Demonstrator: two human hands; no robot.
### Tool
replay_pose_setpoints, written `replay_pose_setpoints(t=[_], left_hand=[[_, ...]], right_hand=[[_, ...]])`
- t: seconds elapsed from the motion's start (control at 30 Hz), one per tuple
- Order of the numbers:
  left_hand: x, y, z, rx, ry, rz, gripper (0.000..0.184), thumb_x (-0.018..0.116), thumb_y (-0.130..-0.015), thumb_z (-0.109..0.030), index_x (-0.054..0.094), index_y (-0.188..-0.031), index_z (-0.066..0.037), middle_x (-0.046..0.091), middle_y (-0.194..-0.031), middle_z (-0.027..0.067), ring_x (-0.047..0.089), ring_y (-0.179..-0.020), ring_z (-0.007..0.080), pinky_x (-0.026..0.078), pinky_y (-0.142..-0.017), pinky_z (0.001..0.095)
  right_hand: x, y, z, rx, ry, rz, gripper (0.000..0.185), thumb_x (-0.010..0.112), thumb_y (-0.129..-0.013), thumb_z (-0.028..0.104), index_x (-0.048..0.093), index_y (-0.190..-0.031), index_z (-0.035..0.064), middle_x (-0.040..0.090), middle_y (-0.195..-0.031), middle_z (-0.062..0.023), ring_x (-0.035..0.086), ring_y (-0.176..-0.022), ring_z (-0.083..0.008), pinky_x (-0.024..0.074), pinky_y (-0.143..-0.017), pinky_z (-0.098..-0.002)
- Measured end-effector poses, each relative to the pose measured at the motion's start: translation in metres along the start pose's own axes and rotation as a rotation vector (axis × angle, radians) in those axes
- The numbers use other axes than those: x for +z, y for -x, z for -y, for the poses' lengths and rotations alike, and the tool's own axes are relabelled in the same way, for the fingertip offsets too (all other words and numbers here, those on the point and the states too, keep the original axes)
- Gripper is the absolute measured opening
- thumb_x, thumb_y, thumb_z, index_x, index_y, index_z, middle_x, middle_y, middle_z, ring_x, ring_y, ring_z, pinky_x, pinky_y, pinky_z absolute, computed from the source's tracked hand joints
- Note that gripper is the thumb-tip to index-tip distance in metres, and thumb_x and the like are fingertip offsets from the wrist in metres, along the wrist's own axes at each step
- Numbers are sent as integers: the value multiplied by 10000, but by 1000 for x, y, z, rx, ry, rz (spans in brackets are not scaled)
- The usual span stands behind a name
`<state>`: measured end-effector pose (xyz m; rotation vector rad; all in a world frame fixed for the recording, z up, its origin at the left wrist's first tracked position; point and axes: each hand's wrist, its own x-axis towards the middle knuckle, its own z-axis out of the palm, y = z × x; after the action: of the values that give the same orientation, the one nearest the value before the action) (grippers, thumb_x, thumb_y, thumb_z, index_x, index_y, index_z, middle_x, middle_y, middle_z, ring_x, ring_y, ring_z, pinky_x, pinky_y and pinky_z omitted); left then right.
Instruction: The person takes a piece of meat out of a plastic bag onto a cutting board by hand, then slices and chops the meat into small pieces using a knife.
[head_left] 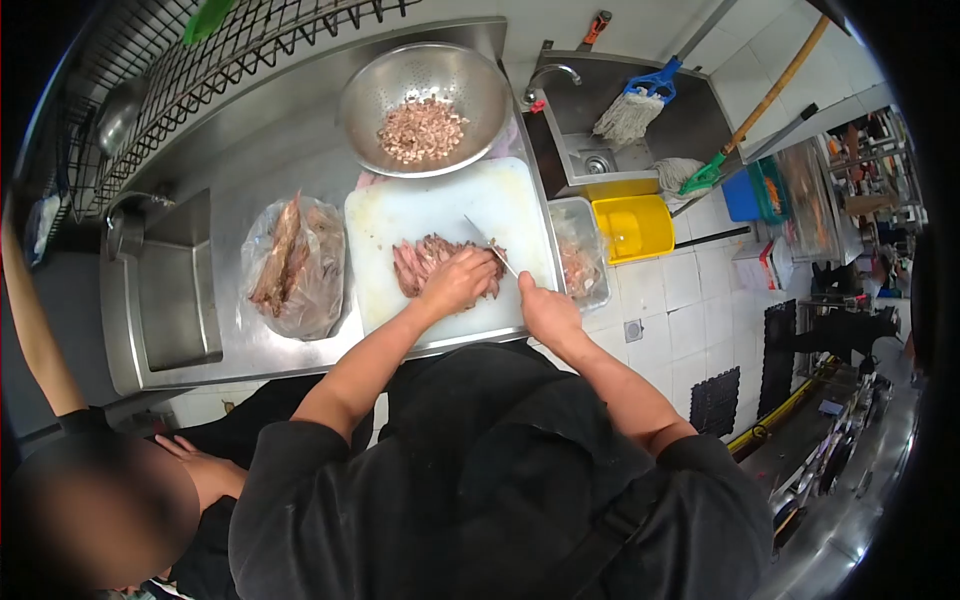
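Observation:
On the white cutting board [440,202] lies a bunch of pinkish-brown meat strips [412,266]. My left hand [462,280] presses down over these strips, its fingers curled and gripping them near their right end. A knife [505,260] is in my right hand [549,312], fingers wrapped round its handle. Its blade points up and left, beside my left fingertips at the right end of the meat. Behind the board, a perforated steel colander [360,120] holds small diced meat [422,130]. To the left sits a clear plastic bag [325,285] with long pieces of meat.
A clear plastic container [590,270] with pale scraps stands right of the board, near a yellow bucket [634,228]. A sink [180,290] is at left, and a second sink with a mop [632,112] at back right. Another person's arm [35,320] is at far left.

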<state>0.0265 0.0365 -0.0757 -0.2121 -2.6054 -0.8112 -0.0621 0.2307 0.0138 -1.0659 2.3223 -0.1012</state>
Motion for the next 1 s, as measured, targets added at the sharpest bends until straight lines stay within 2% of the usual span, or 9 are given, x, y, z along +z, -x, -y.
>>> replay_pose_setpoints(t=[0.23,0.33,0.5,0.63,0.7,0.77,0.87,0.93,1.0], left_hand=[[-3,4,-4,19,-61,61,253,716,-799,-78,714,-1046,-21,679,-1095,100,627,-1032,271,528,-941,381],[0,5,-3,3,-48,44,251,722,-804,-80,720,-1049,-24,681,-1108,100,630,-1050,272,532,-949,377],[2,11,-3,25,-72,29,248,725,-815,-89,724,-1055,-27,684,-1131,99,634,-1073,274,547,-924,377],[2,9,-1,-22,-26,55,249,737,-800,-70,730,-1045,-26,689,-1105,100,640,-1061,288,558,-897,382],[2,7,-1,-27,-2,36,266,749,-780,-51,728,-1044,-24,689,-1092,102,644,-1045,303,562,-884,388],[1,6,1,-42,15,49,183,710,-828,-74,738,-1003,-28,697,-1079,97,642,-1040,289,550,-912,389],[-15,5,3,-54,76,-14,175,686,-835,-47,732,-1001,-14,704,-1083,116,645,-1044,310,547,-909,411],[-46,9,17,-219,83,-26,173,657,-862,-27,732,-1017,-7,714,-1112,136,643,-1079,334,539,-925,425],[-65,23,56,-430,-4,-206,221,665,-896,-68,727,-1104,-27,714,-1121,155,652,-1079,357,513,-968,421]], right_hand=[[-4,17,6,-5,-36,24,148,377,-988,100,461,-1079,19,720,-942,-266,709,-900,-456,539,-792,-559],[3,-2,4,-10,-122,-60,156,376,-986,99,461,-1082,10,717,-953,-273,708,-903,-458,535,-796,-565],[-16,15,6,-52,-61,31,182,374,-994,117,466,-1099,0,709,-930,-287,703,-896,-470,532,-801,-566],[13,3,0,-60,-106,-26,188,376,-987,109,467,-1111,1,708,-904,-287,698,-885,-479,528,-801,-572],[23,-13,-5,-110,-111,-92,196,394,-978,110,465,-1122,-2,709,-877,-276,693,-854,-491,522,-782,-591],[21,-13,-12,-85,-122,-73,202,403,-978,126,461,-1124,-2,707,-863,-274,690,-839,-495,518,-762,-599],[3,2,-17,-70,-149,-72,223,430,-977,156,448,-1136,1,701,-835,-268,680,-803,-503,510,-722,-611],[1,9,-19,-67,-171,-85,239,448,-974,170,440,-1147,5,698,-823,-264,673,-783,-507,506,-702,-614],[8,11,-23,-82,-214,-228,259,467,-972,181,421,-1165,15,696,-834,-269,658,-764,-518,492,-690,-620]])
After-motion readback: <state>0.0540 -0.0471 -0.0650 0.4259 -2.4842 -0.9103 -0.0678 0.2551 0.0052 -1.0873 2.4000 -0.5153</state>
